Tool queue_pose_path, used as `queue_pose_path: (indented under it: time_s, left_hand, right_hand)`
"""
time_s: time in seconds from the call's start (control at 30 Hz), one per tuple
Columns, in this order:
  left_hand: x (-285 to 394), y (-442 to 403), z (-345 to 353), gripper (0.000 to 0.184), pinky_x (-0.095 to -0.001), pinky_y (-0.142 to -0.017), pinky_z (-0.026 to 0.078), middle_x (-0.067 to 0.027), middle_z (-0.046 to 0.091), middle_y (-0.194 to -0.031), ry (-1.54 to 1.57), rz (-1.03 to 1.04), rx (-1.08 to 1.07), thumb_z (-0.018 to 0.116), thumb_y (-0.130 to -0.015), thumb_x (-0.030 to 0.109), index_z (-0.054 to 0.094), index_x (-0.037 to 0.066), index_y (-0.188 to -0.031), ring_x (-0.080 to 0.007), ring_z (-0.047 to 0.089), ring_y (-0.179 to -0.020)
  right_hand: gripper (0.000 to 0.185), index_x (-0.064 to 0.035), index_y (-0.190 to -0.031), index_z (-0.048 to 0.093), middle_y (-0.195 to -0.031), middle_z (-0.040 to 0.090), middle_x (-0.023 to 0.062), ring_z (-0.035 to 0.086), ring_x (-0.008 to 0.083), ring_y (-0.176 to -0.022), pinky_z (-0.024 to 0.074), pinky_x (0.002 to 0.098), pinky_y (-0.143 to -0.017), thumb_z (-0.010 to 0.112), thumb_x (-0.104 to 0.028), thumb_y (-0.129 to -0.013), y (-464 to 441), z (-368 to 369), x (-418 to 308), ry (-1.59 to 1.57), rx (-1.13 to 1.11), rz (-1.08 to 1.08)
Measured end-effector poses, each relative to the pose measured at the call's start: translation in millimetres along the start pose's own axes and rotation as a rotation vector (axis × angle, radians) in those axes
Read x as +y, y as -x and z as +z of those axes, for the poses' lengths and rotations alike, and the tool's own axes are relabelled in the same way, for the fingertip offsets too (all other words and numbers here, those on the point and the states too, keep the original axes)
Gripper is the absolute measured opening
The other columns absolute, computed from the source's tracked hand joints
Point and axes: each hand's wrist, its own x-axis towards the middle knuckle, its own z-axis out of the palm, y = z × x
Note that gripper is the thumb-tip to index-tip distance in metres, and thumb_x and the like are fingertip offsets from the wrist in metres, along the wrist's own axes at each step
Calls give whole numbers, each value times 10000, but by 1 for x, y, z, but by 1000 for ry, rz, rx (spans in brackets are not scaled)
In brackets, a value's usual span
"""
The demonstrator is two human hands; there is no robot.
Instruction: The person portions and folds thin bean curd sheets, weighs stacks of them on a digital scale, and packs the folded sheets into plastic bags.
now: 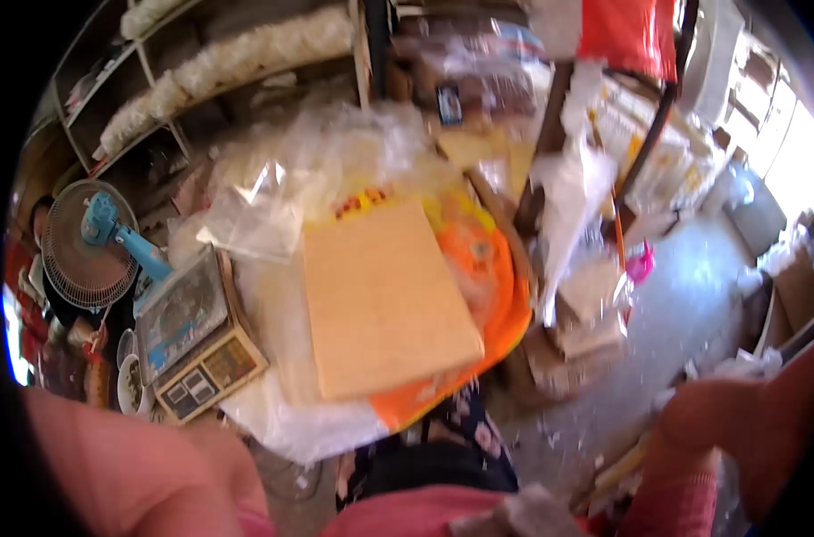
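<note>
Both of my hands are out of view. My bent left arm [139, 465] fills the lower left corner, and my bent right arm [738, 430] reaches up past the right edge. A flat tan cardboard sheet [389, 304] lies before me on an orange and yellow plastic bag [501, 313]. Left of it stands a digital weighing scale [206, 376] with a worn, dirty platform. Clear plastic bags [273, 210] are heaped behind the cardboard.
A blue and white fan [89, 242] stands at the left, with part of another person [76, 313] behind it. A white bowl [134, 385] sits beside the scale. Shelves [237, 80] hold rolled plastic packs. Cardboard pieces [577, 349] lie right of the table.
</note>
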Motion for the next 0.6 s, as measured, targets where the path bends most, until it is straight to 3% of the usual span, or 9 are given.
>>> queue_pose_path:
  time_s: [0.17, 0.37, 0.6]
  left_hand:
    - [-14, -18, -7, 534, -494, -988, 281, -49, 347, -1305, -41, 80, 6, 491, -864, 383, 289, 139, -1294, -260, 361, -1182]
    - [-27, -66, -9, 466, -469, -966, 309, -67, 397, -1246, -51, 135, 0, 509, -856, 327, 348, 113, -1238, -262, 399, -1135]
    - [-16, -27, -29, 389, -440, -940, 341, -87, 455, -1177, -74, 76, 49, 529, -845, 260, 418, 83, -1174, -264, 443, -1081]
  right_hand:
    - [414, 43, -1230, 465, -1236, 501, 216, 482, 328, -1169, 373, 421, -1001, 507, -116, -850, -17, 25, 11, -4, -113, 90]
    - [413, 30, -1233, 464, -1225, 506, 214, 484, 325, -1162, 379, 419, -993, 511, -110, -847, -58, 16, 24, -32, -99, 182]
    - [413, 14, -1237, 463, -1212, 513, 212, 487, 322, -1154, 387, 416, -984, 516, -104, -844, -33, 39, 2, -35, -63, 179]
